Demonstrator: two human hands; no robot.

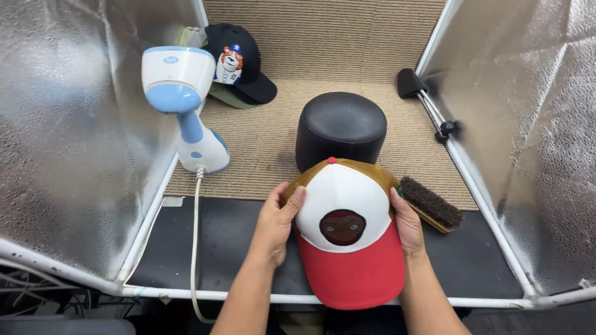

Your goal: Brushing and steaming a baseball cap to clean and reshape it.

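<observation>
Between the 2 foil-lined side walls, at 6 o'clock on the bench, I see both hands holding 1 cap point(347, 242). Cap: white front panel, red brim pointing toward 6 o'clock, tan-brown back panels, small red button on top, 1 dark oval patch with a face-like figure at the centre of the white panel. It sits over the black mat point(223, 242) at the near edge.

Left hand point(277, 223): pressed to the cap's 9 o'clock side, thumb lying on the white panel, fingers curled behind the crown. Right hand point(407, 224): flat against the 3 o'clock side, fingers gripping the edge where crown meets brim. Neither hand spread free; both clasp the cap.

At 12 o'clock from the cap, just beyond it: 1 black rounded dome form point(340, 127) on the beige ribbed carpet point(347, 37). At 3 o'clock, near the right hand: 1 wooden brush point(431, 203) with dark bristles. At 10 o'clock: 1 white-and-blue handheld steamer point(183, 105), standing, round blue badge on its head, white cord point(195, 248) running toward 6 o'clock. At 11 o'clock: 1 black cap point(239, 59) with a cartoon tiger patch, lying on a green cap point(226, 96). At 1 o'clock: a black clamp point(410, 82) on the white frame.
</observation>
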